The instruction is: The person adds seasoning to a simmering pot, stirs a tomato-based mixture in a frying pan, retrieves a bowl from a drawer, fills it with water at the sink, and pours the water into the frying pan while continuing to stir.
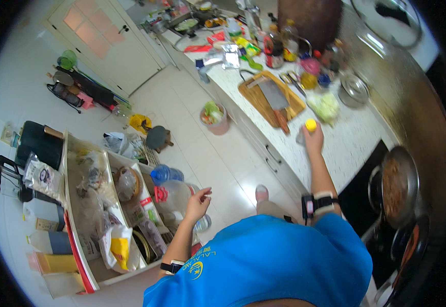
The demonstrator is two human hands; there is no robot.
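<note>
My right hand (314, 141) is closed around a small bottle with a yellow cap (310, 124), over the white countertop (345, 153). My fingers hide most of the bottle's body. Close beyond it, a cleaver (274, 95) with a wooden handle lies across a wooden cutting board (255, 100). A pale green cabbage (323, 106) sits just past the bottle. With its fingers loosely apart and nothing held, my left hand (198, 203) hangs by the shelf unit. Near it in the picture is a large clear plastic bottle with a red cap (175, 195); whether they touch I cannot tell.
A frying pan (399, 188) with brown food stands on the black cooktop (355, 188) at right. Sauce bottles (273, 48) and a lidded metal pot (354, 91) line the counter's back. A waste bin (216, 124) and a low stool (157, 137) stand on the floor. The shelf unit (119, 199) holds bags.
</note>
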